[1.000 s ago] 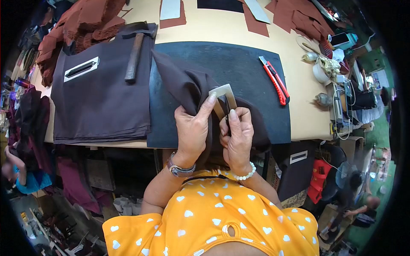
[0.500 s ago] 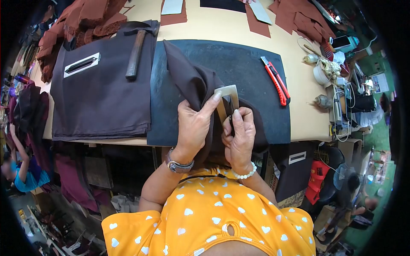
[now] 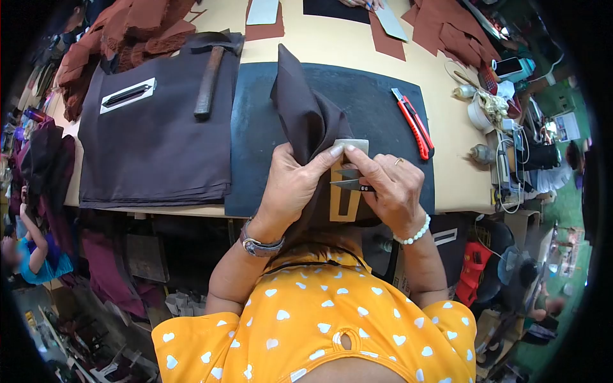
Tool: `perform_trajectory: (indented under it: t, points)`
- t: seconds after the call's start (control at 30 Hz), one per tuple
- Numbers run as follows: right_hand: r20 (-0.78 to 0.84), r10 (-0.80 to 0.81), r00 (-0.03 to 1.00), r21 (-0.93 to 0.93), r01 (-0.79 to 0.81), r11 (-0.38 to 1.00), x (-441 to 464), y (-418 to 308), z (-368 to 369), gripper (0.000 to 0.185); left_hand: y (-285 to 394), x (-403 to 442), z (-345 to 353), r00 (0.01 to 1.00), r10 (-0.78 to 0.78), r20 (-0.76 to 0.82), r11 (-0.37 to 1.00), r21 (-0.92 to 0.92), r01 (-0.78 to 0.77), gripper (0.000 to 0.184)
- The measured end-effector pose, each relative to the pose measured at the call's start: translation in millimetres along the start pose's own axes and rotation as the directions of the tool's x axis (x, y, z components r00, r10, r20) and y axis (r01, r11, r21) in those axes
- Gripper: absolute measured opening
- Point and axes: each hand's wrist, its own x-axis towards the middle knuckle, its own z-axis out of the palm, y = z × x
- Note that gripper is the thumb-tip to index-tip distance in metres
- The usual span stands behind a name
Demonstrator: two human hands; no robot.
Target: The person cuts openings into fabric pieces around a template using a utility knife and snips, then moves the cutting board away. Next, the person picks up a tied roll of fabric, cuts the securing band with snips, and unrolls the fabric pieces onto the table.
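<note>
My left hand (image 3: pixel 290 185) is closed on a dark brown cloth (image 3: pixel 306 115), which rises in a folded peak above it. Its thumb presses a tan rectangular frame (image 3: pixel 334 205) with a long slot against the cloth. The frame's upper edge carries a pale strip. In my right hand (image 3: pixel 393 191) are small thread snips (image 3: pixel 348 186), their blades apart and pointing left across the frame. Thumb or fingertip of that hand also touches the pale strip beside my left thumb. The snips' handle is mostly hidden in the palm.
Under the hands lies a dark mat (image 3: pixel 255 140), with a red utility knife (image 3: pixel 415 124) at its right. A hammer (image 3: pixel 208 83) rests on stacked dark cloth (image 3: pixel 153 159) at left. Rust-coloured pieces (image 3: pixel 453 32) lie at the back; another person's hand (image 3: pixel 357 3) is there.
My right hand has moved right and turned, so the snips' blades now show. The slotted frame stands more upright and faces me. The cloth peak has shifted right.
</note>
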Motion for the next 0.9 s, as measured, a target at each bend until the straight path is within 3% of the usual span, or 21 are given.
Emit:
perform_trajectory:
  t: [0.07, 0.13, 0.23, 0.3, 0.33, 0.43, 0.47, 0.53, 0.63, 0.7, 0.73, 0.77, 0.83, 0.87, 0.9]
  points:
    - [0.019, -0.086, 0.996, -0.050, 0.087, 0.995, 2, 5, -2, 0.033, -2, 0, -4, 1.000, -0.007, 0.006, 0.998, 0.055, 0.007, 0.028]
    - [-0.053, -0.024, 0.998, 0.010, 0.025, 1.000, 8, 4, 1, 0.030, -5, 0, -10, 0.998, -0.015, 0.053, 0.991, 0.131, 0.008, 0.031]
    - [-0.044, 0.163, 0.986, 0.199, -0.151, 0.968, 17, -3, -1, 0.027, -8, -3, -6, 0.992, 0.062, -0.110, 0.995, 0.082, -0.053, 0.028]
    - [-0.083, 0.248, 0.965, 0.324, -0.209, 0.923, 21, -1, 6, 0.027, 7, -1, -6, 0.995, -0.009, 0.101, 0.998, -0.066, 0.016, 0.028]
    - [0.011, 0.392, 0.920, 0.467, -0.351, 0.811, 20, 2, 10, 0.019, 13, 1, -6, 0.978, -0.034, 0.208, 0.989, -0.132, 0.063, 0.028]
    - [0.318, 0.608, 0.727, 0.667, -0.628, 0.402, 30, 0, 12, 0.012, 7, 4, -10, 0.978, -0.042, 0.204, 0.992, -0.105, 0.064, 0.025]
    - [0.351, 0.601, 0.719, 0.711, -0.621, 0.328, 32, 1, 16, 0.015, 4, 5, -12, 0.979, -0.084, 0.187, 0.991, -0.085, 0.101, 0.025]
    - [0.291, 0.674, 0.679, 0.697, -0.633, 0.337, 29, 8, 26, 0.017, -1, 6, -17, 0.975, -0.166, 0.151, 0.983, -0.050, 0.175, 0.026]
    - [0.255, 0.717, 0.649, 0.731, -0.614, 0.297, 20, 11, 29, 0.022, -1, 2, -11, 0.995, -0.048, -0.086, 0.997, 0.055, 0.053, 0.025]
    - [0.285, 0.735, 0.616, 0.770, -0.603, 0.207, 4, -1, 24, 0.026, 3, 7, -16, 1.000, 0.004, 0.005, 0.996, -0.087, -0.003, 0.021]
    - [0.346, 0.696, 0.629, 0.632, -0.705, 0.322, -7, -5, 18, 0.033, 4, 11, -18, 0.998, 0.032, 0.051, 0.987, -0.159, -0.024, 0.020]
    - [0.442, 0.659, 0.609, 0.593, -0.749, 0.294, -17, -11, 14, 0.032, 2, 16, -22, 0.999, 0.022, -0.040, 0.988, -0.151, -0.028, 0.018]
    - [0.542, 0.623, 0.564, 0.544, -0.801, 0.251, -40, -11, 13, 0.024, 9, 20, -28, 0.983, 0.144, -0.116, 0.969, -0.186, -0.164, 0.016]
    - [0.524, 0.667, 0.529, 0.571, -0.800, 0.186, -47, -10, 12, 0.021, 15, 17, -34, 0.974, 0.154, -0.164, 0.967, -0.176, -0.183, 0.023]
    - [0.508, 0.708, 0.491, 0.597, -0.793, 0.121, -53, -9, 10, 0.018, 13, 20, -45, 0.931, 0.160, -0.327, 0.976, -0.091, -0.199, 0.036]
